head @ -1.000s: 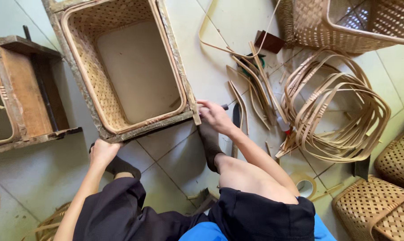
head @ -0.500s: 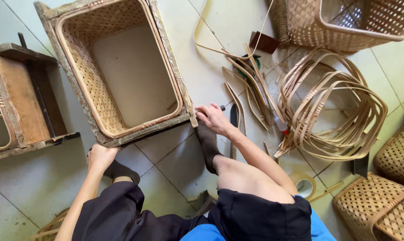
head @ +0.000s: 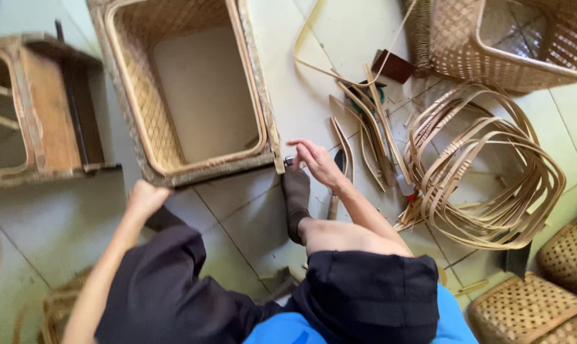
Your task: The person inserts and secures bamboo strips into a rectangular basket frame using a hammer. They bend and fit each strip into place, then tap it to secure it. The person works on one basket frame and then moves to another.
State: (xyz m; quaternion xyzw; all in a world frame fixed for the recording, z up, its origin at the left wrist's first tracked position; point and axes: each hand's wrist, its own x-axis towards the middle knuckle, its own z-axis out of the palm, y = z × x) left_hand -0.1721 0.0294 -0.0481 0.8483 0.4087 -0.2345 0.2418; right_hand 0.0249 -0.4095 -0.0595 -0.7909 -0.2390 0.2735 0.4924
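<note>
A large square woven basket point(head: 142, 137) with a light rim stands open on the tiled floor in front of me. My left hand point(head: 145, 197) rests against its near left corner, fingers curled at the rim. My right hand point(head: 317, 162) is at the basket's near right corner, pinching a small dark-tipped tool against the end of a rim strip. My socked right foot point(head: 296, 200) presses toward that same corner. Whether the left hand grips the rim is unclear.
Coiled bamboo strip hoops point(head: 486, 172) lie to the right, with loose curved strips point(head: 368, 137) beside my right hand. Another woven basket point(head: 505, 44) sits at the top right, two small woven pieces point(head: 556, 286) at the lower right, a wooden frame stool point(head: 40, 114) at the left.
The view has shifted and tightened on the basket. My right hand stays at the right corner; my left hand has slid up to the basket's near left corner.
</note>
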